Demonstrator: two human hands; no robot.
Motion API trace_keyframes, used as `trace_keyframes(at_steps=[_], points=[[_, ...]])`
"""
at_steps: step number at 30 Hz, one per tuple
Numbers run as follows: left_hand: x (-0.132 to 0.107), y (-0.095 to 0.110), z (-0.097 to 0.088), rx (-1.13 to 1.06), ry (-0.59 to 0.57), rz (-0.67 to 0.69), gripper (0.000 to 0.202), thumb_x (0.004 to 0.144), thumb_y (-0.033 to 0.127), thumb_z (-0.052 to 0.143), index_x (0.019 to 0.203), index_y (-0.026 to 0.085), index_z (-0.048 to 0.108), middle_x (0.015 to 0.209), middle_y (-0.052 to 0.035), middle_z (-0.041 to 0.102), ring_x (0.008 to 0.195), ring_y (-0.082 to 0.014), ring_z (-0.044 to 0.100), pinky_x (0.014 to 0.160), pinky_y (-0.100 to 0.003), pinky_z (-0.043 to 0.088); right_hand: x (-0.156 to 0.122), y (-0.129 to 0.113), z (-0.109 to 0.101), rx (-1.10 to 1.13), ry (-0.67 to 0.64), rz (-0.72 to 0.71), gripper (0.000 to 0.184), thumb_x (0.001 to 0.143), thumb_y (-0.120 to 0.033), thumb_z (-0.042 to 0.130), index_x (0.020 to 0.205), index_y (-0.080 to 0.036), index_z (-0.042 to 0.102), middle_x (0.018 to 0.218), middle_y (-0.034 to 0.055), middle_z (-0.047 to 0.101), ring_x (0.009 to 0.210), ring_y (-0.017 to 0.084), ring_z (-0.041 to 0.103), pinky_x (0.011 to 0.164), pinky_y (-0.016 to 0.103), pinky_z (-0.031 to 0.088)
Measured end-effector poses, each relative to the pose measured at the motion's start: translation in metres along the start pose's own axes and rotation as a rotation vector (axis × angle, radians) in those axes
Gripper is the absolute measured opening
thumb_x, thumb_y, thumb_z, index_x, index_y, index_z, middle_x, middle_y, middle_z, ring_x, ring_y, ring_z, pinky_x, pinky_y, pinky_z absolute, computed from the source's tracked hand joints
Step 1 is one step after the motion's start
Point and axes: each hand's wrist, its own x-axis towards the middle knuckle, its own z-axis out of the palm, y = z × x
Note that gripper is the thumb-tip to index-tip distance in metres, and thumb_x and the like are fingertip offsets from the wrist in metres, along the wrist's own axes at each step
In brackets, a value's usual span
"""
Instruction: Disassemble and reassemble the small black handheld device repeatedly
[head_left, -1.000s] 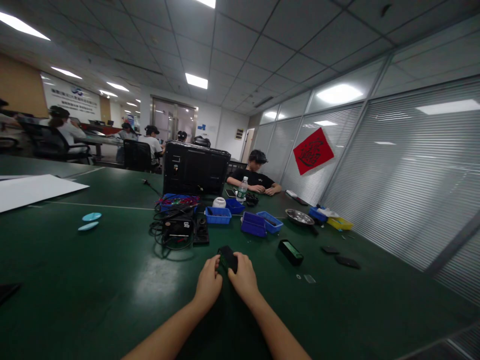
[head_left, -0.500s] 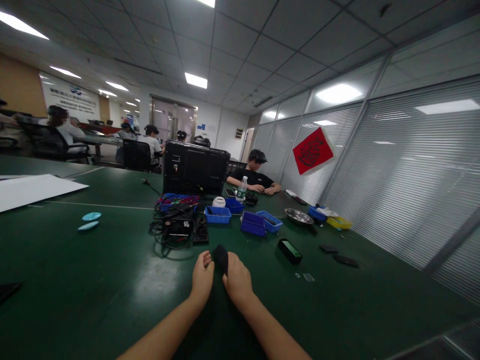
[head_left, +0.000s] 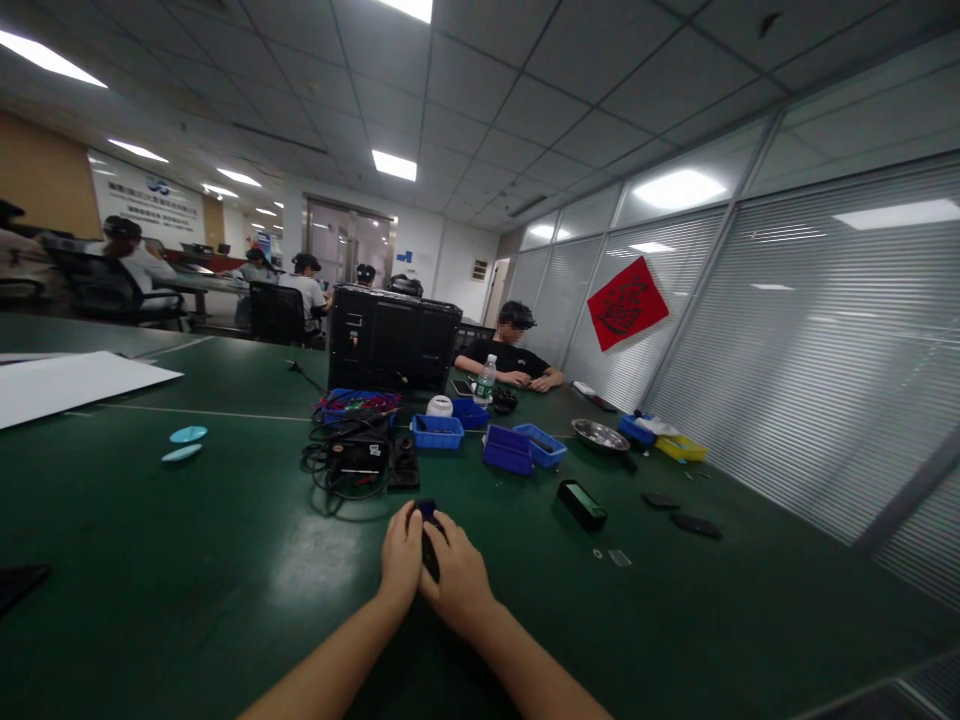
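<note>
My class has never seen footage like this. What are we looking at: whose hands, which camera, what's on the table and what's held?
There is no machine here: these are a person's own bare hands. The camera sits on that person's head, looking forward and down. The left hand and right hand are closed around a small dark object, mostly hidden. On the green table lie blue trays, a shiny metal dish, a black device with a greenish panel and two light-blue pieces.
</note>
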Motion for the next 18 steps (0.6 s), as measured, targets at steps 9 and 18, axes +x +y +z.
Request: trace_keyframes(at_steps=[9, 18], points=[[-0.007, 0.008, -0.005, 0.332, 0.006, 0.152, 0.076, 0.063, 0.03, 0.057, 0.129, 0.005, 0.029, 0.132, -0.0185, 0.037, 0.123, -0.0263, 0.035, 0.101, -0.036, 0.029, 0.008, 0.031, 0.018, 0.94, -0.009, 0.29, 0.041, 0.08, -0.026, 0.041, 0.121, -0.021, 0.045, 0.115, 0.008, 0.053, 0.086, 0.016, 0.058, 0.072, 0.03, 0.048], [-0.003, 0.006, -0.012, 0.293, -0.039, 0.115, 0.07, 0.066, 0.024, 0.052, 0.129, 0.007, 0.029, 0.135, -0.0175, 0.034, 0.125, -0.0236, 0.032, 0.101, -0.032, 0.029, 0.013, 0.041, 0.022, 0.951, -0.015, 0.362, 0.037, 0.071, -0.022, 0.045, 0.107, -0.014, 0.049, 0.084, 0.0047, 0.06, 0.058, 0.011, 0.056, 0.051, 0.023, 0.045]])
